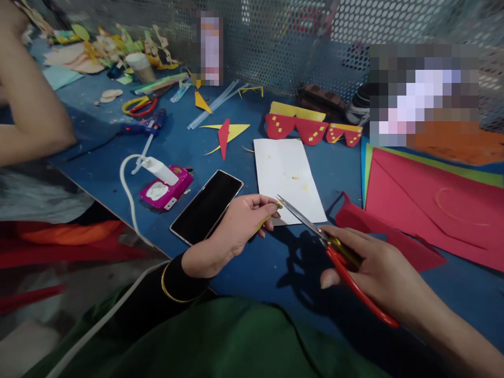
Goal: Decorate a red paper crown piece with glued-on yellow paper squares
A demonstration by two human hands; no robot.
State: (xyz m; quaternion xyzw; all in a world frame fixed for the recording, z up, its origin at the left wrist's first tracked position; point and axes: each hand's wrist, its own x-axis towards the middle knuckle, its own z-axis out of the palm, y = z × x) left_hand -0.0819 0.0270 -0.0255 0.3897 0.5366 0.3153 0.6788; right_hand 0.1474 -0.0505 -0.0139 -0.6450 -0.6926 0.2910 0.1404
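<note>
Between the thumb and fingers of my left hand (240, 223) is a strip of yellow paper (258, 229), mostly hidden by the fingers. My right hand (378, 262) is closed around the handles of a pair of scissors (303, 216) with red and yellow grips. The blade tips are slightly apart and point at the yellow strip's end, close to my left fingertips. Just beyond lies a white sheet of paper (285, 173) with small yellow scraps on it. A black-screened phone (207, 207) rests under and beside my left wrist.
Red cut-outs with yellow squares (296, 127) stand behind the sheet. Red paper (433, 199) is stacked at right. A purple power adapter (165, 189) with a white cable, a glue gun (145, 125) and other scissors (139, 105) lie left. Another person's arm (35, 100) leans at far left.
</note>
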